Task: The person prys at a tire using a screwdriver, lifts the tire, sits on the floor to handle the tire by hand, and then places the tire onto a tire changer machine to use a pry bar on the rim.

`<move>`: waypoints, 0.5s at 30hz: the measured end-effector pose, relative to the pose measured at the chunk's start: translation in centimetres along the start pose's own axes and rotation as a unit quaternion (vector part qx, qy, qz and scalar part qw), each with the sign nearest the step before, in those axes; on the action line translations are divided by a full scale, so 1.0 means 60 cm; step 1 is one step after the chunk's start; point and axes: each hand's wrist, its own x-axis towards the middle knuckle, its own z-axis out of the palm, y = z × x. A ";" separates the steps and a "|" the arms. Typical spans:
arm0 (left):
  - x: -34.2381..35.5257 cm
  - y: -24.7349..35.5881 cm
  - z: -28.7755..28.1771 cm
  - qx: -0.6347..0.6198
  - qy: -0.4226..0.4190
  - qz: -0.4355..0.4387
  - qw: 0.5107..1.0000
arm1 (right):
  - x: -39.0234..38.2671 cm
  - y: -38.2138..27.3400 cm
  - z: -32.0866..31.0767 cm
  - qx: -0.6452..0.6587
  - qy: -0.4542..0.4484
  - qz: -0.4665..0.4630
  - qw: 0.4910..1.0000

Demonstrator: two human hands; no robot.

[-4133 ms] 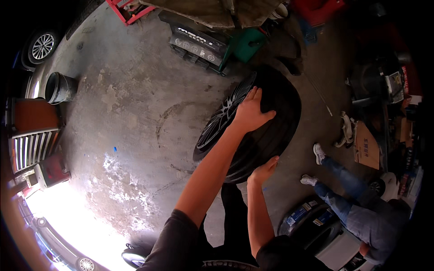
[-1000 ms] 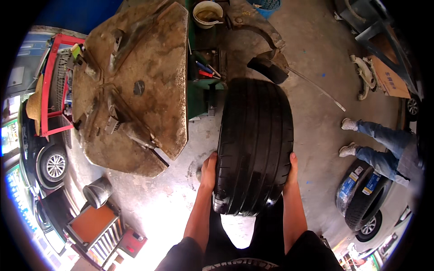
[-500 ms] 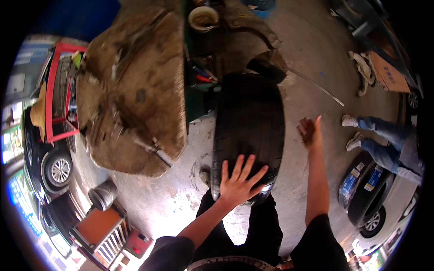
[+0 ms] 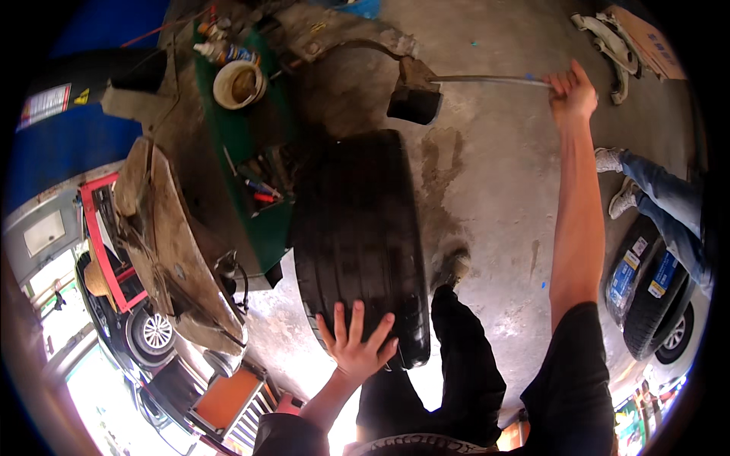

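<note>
Bracing upright black rubber tyre (image 4: pixel 357 235) on stained concrete floor (image 4: pixel 487 175), left hand (image 4: pixel 353 346) flat on tread, fingers spread, right hand (image 4: pixel 572 95) at full reach, fingers curled around long grey metal lever (image 4: pixel 487 79), green tyre machine (image 4: pixel 243 144) just beside tyre.

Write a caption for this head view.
Left hand steadies an upright tyre while the right hand grips a long metal bar.

White-red label w/ yellow triangle (image 4: pixel 57 101) top left, blue-white tyre stickers (image 4: pixel 642 272) right, cardboard box (image 4: pixel 648 42) top right
</note>
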 end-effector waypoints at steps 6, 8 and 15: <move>0.245 -0.089 -0.048 -0.019 -0.052 -0.045 0.997 | -0.014 0.006 0.157 -0.319 -0.117 -0.142 0.930; 0.320 -0.131 -0.054 -0.050 -0.038 -0.059 0.996 | -0.044 0.030 0.238 -0.370 -0.176 -0.137 0.902; 0.383 -0.162 -0.038 -0.011 -0.057 -0.006 0.998 | -0.133 0.036 0.323 -0.329 -0.156 -0.077 0.928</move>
